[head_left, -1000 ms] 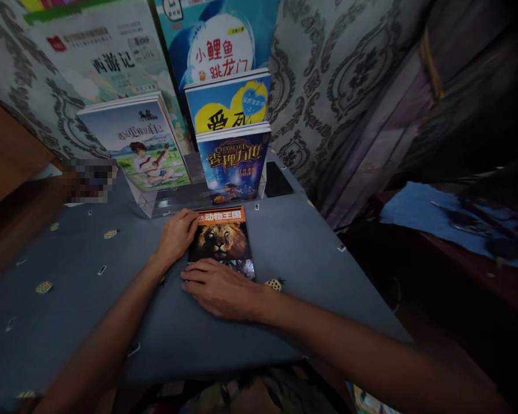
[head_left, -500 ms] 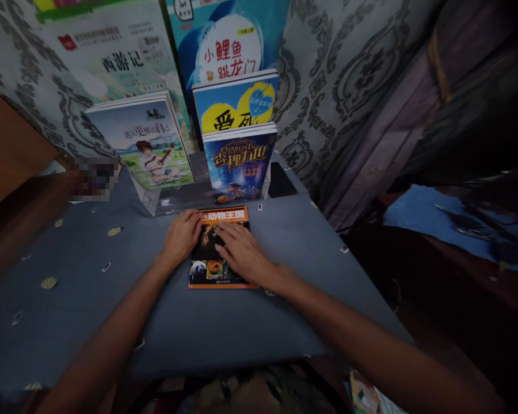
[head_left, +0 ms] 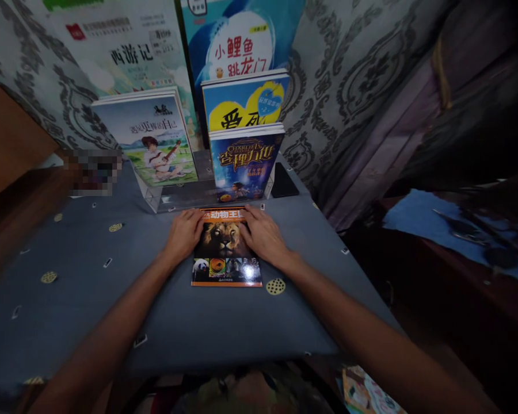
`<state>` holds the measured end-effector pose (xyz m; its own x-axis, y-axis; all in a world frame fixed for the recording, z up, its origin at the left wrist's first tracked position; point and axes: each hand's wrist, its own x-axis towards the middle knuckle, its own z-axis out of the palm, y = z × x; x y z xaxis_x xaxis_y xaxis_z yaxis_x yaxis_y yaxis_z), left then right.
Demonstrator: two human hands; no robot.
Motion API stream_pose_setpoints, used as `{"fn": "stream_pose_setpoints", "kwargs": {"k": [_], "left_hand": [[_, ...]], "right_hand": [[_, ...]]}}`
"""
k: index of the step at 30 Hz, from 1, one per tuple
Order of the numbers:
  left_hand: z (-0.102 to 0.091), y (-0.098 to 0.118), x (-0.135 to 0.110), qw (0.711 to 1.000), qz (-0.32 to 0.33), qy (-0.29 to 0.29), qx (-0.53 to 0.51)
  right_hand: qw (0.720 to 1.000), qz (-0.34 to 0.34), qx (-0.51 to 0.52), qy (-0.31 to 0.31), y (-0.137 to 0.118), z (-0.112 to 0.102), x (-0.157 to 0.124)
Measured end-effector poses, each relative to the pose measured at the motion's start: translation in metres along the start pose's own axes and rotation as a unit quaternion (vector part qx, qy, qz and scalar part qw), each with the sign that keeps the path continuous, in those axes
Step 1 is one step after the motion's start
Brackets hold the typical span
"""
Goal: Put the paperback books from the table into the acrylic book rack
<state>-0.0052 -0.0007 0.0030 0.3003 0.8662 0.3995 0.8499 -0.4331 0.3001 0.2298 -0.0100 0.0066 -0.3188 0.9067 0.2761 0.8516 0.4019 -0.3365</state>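
Note:
A thin book [head_left: 224,247] lies flat on the cloth-covered table [head_left: 168,322], its dark cover showing a lion, a panda and an orange top band. At its upper left edge, my left hand [head_left: 185,233] grips the side, fingers curled along the border. My right hand [head_left: 265,236] holds the opposite side, with its thumb on the cover near the lion and its fingers at the top right corner. The far fingertips are partly hidden.
Behind the book, a clear stand [head_left: 155,198] carries a guitar-picture book [head_left: 159,155], a blue book [head_left: 246,167] and a yellow-and-blue one [head_left: 216,103]. Larger books [head_left: 242,34] lean at the wall. A black flat object [head_left: 285,181] lies right of the stand. Blue cloth [head_left: 423,218] lies farther right.
My right hand has slid from the middle of the cover to the book's right edge, uncovering the lion. My left hand stays at the left edge. The view has shifted slightly.

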Motion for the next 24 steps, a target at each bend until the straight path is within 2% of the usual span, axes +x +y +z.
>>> {"fn": "stream_pose_setpoints", "kwargs": {"k": [6, 9, 11, 15, 18, 21, 24], "left_hand": [[-0.002, -0.003, -0.003, 0.992, -0.052, 0.011, -0.111], [-0.002, -0.001, -0.004, 0.967, -0.112, 0.013, -0.230], [0.000, 0.001, -0.004, 0.926, -0.169, 0.020, -0.338], [0.005, 0.009, -0.004, 0.800, -0.271, 0.043, -0.533], [0.004, 0.014, -0.004, 0.721, -0.314, 0.009, -0.618], [-0.001, 0.018, -0.002, 0.678, -0.336, -0.007, -0.654], [-0.005, 0.021, 0.000, 0.656, -0.342, -0.002, -0.673]], "right_hand": [[1.000, 0.002, 0.009, 0.013, 0.000, 0.009, 0.000], [1.000, 0.006, 0.023, 0.015, 0.002, 0.011, -0.001], [0.999, 0.005, 0.040, 0.020, 0.004, 0.011, -0.001], [0.997, -0.002, 0.073, 0.022, 0.007, 0.012, -0.001], [0.994, -0.008, 0.109, 0.024, 0.008, 0.013, -0.002], [0.988, 0.002, 0.147, 0.039, 0.008, 0.012, -0.003], [0.979, 0.034, 0.187, 0.069, 0.009, 0.009, -0.002]]}}
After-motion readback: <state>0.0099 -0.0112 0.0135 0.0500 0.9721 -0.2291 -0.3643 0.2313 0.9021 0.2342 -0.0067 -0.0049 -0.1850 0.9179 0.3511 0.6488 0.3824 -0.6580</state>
